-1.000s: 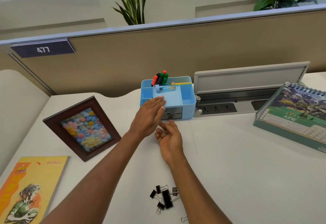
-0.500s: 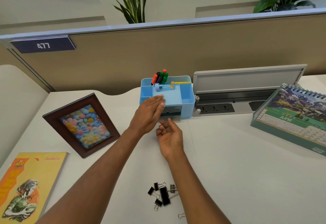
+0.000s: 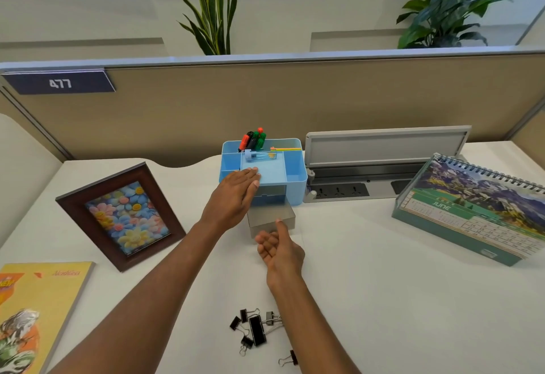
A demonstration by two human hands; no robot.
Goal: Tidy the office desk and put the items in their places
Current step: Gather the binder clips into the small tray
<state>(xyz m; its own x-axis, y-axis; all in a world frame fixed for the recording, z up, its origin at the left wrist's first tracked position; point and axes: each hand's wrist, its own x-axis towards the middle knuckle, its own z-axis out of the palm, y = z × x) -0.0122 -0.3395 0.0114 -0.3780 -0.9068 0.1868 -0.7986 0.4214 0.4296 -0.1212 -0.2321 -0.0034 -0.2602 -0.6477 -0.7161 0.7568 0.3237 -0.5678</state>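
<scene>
Left hand (image 3: pixel 236 196) rests flat, fingers straight, atop the blue organizer (image 3: pixel 292 173). Right hand (image 3: pixel 280 251), loosely curled, palm up, holds nothing; thumb seemingly touches the grey drawer (image 3: pixel 271 217) jutting from the organizer's front.

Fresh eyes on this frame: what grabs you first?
The two hands mid-desk: the left hand lies flat on the blue organiser's top, while the right hand sits at the front of a grey drawer standing out of it, thumb against it. Next, the loose black binder clips lie scattered near the desk's front edge, between the forearms. The flower photo frame at left and the June calendar at right flank the scene.
</scene>
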